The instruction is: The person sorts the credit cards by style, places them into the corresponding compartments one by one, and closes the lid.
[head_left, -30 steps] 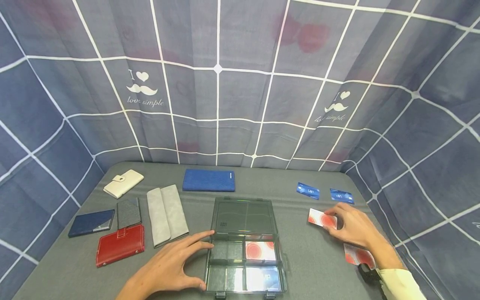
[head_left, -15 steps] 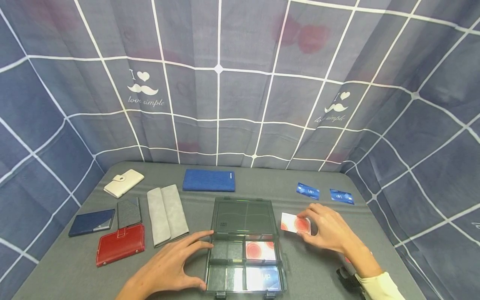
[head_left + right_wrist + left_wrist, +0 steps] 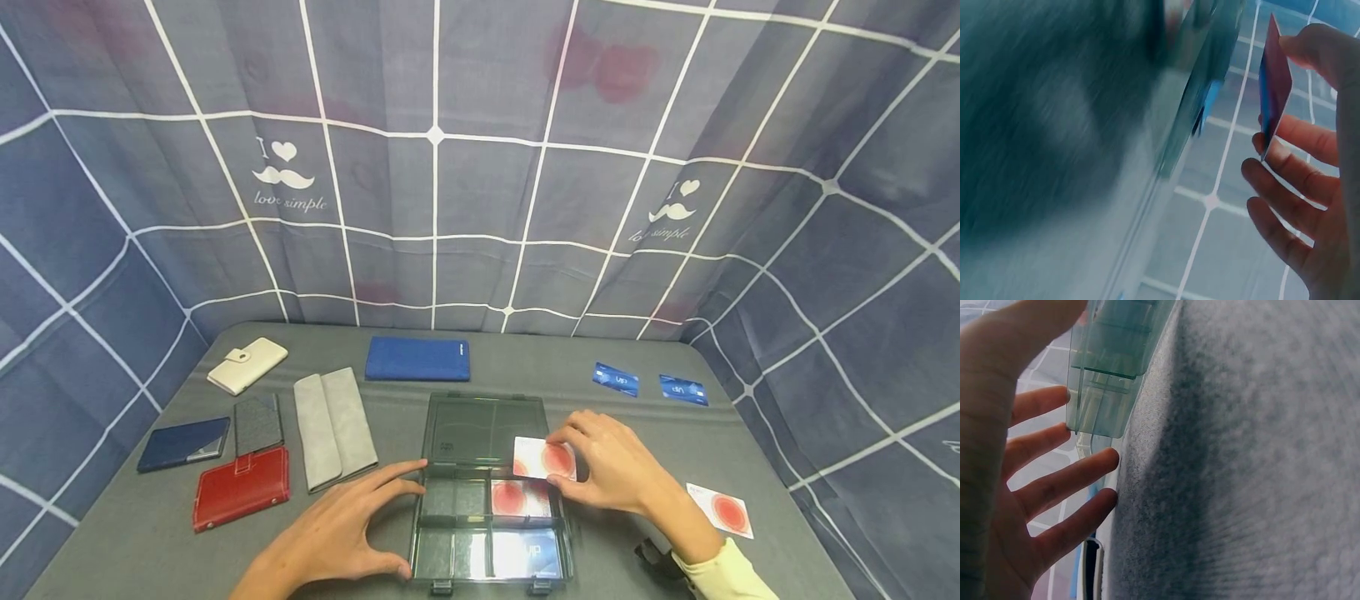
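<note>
Between thumb and fingers my right hand (image 3: 611,462) pinches a white card with red circles (image 3: 529,457), held over the upper right of a clear dark-green compartment box (image 3: 420,550). In the right wrist view the card (image 3: 1277,81) is seen almost edge-on, raised beside the box. A matching red-circle card (image 3: 510,498) lies in the box's upper right compartment, and a blue VIP card (image 3: 528,554) in the lower right one. My left hand (image 3: 345,529) touches the box's left side with spread fingers and thumb; in the left wrist view, fingertips meet the box's corner (image 3: 1100,406).
Another red-circle card (image 3: 722,511) lies on the grey table at right, with two blue cards (image 3: 617,380) farther back. At left are a grey wallet (image 3: 335,429), a red wallet (image 3: 242,490), a cream wallet (image 3: 247,367) and several others. The box's lid (image 3: 483,429) lies back.
My right hand has carried the red-circle card leftward from the table's right side to above the box. The left hand has stayed at the box's side.
</note>
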Action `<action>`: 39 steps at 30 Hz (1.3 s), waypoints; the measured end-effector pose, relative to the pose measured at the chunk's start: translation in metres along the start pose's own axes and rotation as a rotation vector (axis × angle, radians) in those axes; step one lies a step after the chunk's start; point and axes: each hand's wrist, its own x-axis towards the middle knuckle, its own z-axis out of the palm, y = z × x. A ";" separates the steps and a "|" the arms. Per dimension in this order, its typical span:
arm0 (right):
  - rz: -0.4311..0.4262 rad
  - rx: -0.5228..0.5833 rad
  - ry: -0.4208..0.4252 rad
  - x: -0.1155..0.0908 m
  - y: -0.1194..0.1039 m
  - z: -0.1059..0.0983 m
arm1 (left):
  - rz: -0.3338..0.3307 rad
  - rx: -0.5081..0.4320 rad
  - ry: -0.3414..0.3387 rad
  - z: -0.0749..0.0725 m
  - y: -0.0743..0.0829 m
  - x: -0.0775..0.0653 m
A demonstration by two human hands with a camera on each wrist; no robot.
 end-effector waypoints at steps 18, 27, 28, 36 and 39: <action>-0.115 0.035 -0.072 0.041 -0.057 0.015 | 0.017 0.007 0.027 -0.001 0.000 0.000; -0.126 0.005 -0.129 0.053 -0.072 0.020 | 0.040 0.019 0.045 -0.001 0.000 0.002; -0.128 -0.003 -0.136 0.054 -0.074 0.021 | 0.040 0.018 0.046 -0.001 0.000 0.002; -0.159 -0.056 -0.157 0.058 -0.079 0.023 | 0.043 0.011 0.046 0.000 0.000 0.002; -0.172 -0.077 -0.156 0.060 -0.080 0.023 | 0.038 0.015 0.046 -0.001 -0.001 0.002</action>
